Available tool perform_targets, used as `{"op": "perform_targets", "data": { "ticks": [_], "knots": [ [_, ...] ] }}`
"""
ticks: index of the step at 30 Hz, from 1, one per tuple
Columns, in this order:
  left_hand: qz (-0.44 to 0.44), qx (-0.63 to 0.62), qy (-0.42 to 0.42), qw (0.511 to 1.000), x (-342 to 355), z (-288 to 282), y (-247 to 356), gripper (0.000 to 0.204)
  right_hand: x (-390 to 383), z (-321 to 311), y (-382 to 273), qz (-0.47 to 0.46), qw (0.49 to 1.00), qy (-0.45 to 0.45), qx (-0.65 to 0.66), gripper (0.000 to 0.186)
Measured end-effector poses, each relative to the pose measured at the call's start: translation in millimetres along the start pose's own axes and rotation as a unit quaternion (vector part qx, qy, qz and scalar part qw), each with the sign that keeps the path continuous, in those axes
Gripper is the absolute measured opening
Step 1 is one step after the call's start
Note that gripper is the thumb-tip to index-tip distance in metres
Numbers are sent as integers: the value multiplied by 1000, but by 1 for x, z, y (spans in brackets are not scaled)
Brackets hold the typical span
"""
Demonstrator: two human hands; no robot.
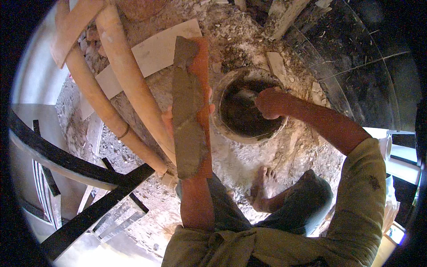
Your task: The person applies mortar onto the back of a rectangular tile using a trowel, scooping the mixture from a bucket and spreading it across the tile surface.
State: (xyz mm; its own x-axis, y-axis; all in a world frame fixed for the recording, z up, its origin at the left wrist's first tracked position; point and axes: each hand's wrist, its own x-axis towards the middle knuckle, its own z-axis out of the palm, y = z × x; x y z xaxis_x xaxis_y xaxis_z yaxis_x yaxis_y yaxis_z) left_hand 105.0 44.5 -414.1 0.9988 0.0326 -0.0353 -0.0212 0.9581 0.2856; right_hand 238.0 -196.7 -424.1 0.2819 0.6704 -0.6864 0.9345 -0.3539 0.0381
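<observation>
Block (203, 66) on left hand (167, 122); right hand (269, 103) over bucket (216, 107) of mortar (240, 118).

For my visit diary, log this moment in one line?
Left hand: holding orange slab bearing grey paste | Right hand: inside bucket | Nearby: tan poles

The single view looked down from the wearer's head, through the left one of two side-by-side fisheye cameras, upright and unmirrored. It faced steeply toward the rough, pale, rubble-strewn ground (231, 153) in front of the body. The olive-brown cloth sleeve (360, 191) and the bluish-grey trouser leg (304, 198) lay nearest the lens, low in view; the round, mortar-smeared bucket (251, 138) stood farther off, near the middle. Along the ground's upper-right edge, the black, tile-like sheet (369, 84) showed seams bowed by the wide lens.
</observation>
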Motion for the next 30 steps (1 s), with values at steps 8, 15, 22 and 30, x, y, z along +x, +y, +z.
{"op": "perform_targets", "data": {
  "ticks": [8,15,22,30],
  "knots": [
    [-153,-153,-89,972,-2,-14,16,71,-29,-10,17,126,809,-190,542,20],
    [-33,-43,-26,998,-3,-7,7,66,-55,13,32,51,712,-249,654,21],
    [0,1,5,1000,2,6,-8,65,-109,45,27,28,691,-119,712,19],
    [12,-29,40,999,-3,31,-36,64,-164,35,-20,147,690,133,696,21]
  ]
}}
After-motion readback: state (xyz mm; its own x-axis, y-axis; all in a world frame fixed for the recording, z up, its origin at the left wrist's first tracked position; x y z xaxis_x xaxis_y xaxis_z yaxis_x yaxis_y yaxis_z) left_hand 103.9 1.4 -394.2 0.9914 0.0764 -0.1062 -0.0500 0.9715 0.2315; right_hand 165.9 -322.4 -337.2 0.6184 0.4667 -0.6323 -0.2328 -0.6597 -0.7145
